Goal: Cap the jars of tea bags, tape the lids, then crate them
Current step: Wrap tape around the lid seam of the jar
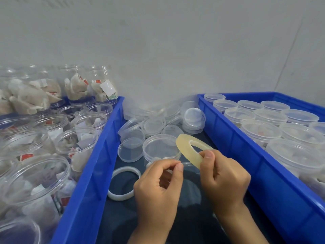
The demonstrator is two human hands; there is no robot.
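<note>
Grey wall (pixel 175 41) backs 2 blue crates (pixel 98 155) flanking a dark surface (pixel 123 226).

Two bare hands — left hand (pixel 157 189), right hand (pixel 224 180) — enter from bottom edge on bare forearms. No sleeves, gloves, rings or watch in view. Fingernails short, unpainted — thumbnails plainly visible. Wrists uncovered down to frame edge. Nothing else of person visible.
</note>
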